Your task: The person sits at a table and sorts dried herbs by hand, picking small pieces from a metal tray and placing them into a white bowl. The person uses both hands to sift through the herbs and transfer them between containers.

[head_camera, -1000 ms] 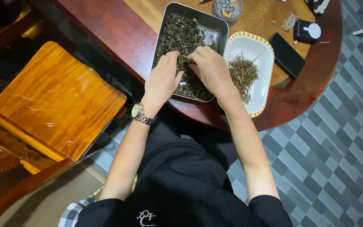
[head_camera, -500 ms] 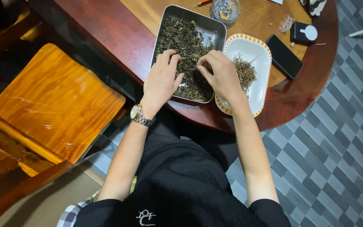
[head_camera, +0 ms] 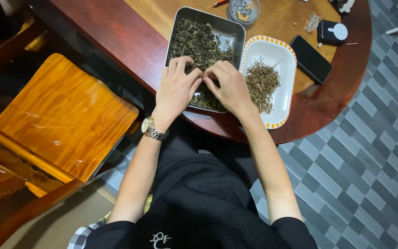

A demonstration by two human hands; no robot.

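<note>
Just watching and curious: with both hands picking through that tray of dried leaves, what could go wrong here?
The metal tray sits near the table's edge, so a push from the left hand or right hand might slide it off. Stems piled in the white dish could scatter if bumped. Loose bits might reach the phone beside it.

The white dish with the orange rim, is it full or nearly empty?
Partly filled. The white dish holds a loose heap of thin dry stems at its middle and near end; its far end and right side show bare white.

Metal tray (head_camera: pixel 177 28) w/ dark dried leaves (head_camera: pixel 199 44) on table.
</note>
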